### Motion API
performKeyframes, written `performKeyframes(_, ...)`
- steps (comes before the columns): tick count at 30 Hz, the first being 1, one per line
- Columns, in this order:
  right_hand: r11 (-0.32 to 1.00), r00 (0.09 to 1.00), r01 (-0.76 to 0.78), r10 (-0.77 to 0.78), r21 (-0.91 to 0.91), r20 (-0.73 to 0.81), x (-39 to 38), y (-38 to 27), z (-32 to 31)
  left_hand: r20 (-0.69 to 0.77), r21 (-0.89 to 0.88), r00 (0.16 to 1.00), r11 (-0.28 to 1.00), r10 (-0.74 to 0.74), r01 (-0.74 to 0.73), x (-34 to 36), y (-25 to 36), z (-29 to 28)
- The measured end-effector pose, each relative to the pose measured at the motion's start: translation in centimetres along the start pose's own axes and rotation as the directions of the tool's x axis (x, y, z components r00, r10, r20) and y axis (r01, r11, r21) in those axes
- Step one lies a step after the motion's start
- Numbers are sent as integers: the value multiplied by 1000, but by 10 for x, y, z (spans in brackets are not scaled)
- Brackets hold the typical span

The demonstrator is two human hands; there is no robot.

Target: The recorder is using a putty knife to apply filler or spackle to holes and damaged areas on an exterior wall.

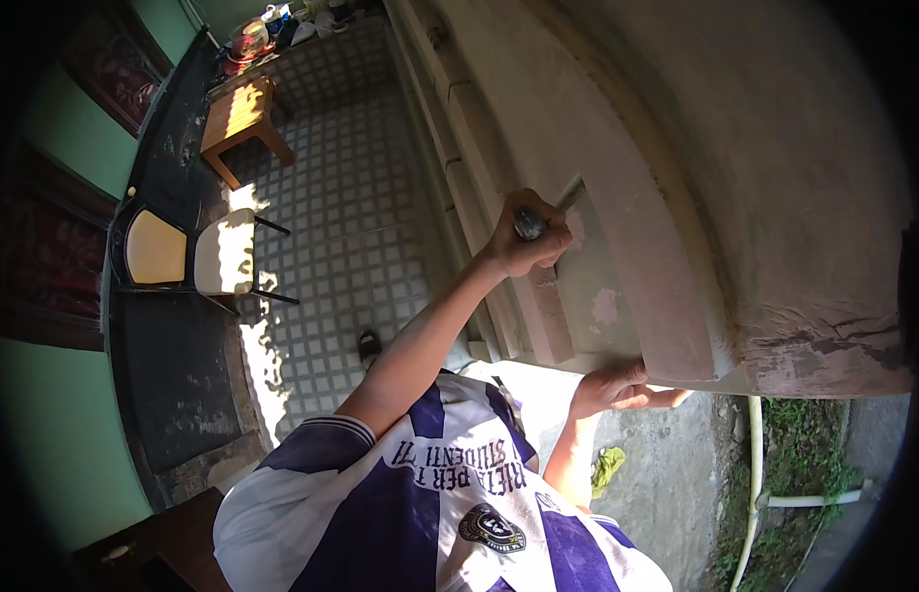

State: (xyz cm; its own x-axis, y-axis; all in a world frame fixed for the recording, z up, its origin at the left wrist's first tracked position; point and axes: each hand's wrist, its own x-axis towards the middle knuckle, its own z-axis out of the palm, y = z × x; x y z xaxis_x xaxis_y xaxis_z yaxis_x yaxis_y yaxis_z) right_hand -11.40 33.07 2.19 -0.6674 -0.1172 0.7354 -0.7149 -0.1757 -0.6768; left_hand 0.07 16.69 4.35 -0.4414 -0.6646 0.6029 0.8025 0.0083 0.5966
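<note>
My left hand is closed around a dark metal tool with a rounded end, its other end hidden, held against a recessed panel in the weathered wall. The panel is grey-green with pinkish patches and pale trim. Lower and to the right, my right hand touches the bottom edge of the wall, its index finger stretched out and the other fingers partly bent, with no object visible in it.
A wooden low table and a cream chair stand left on the tiled floor, with assorted items beyond. My sandalled foot shows below. White pipes and yellow-green cloth lie lower right.
</note>
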Motion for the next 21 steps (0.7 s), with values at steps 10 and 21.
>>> performKeyframes(10, 999, 1000, 9, -8, -46, 27, 0, 0, -1, 0, -146, 998, 987, 71, -70, 2, 12, -25)
performKeyframes(21, 992, 1000, 0, -3, -127, -22, -5, -2, 0, 25, 8, 998, 999, -51, 51, 9, 8, -23)
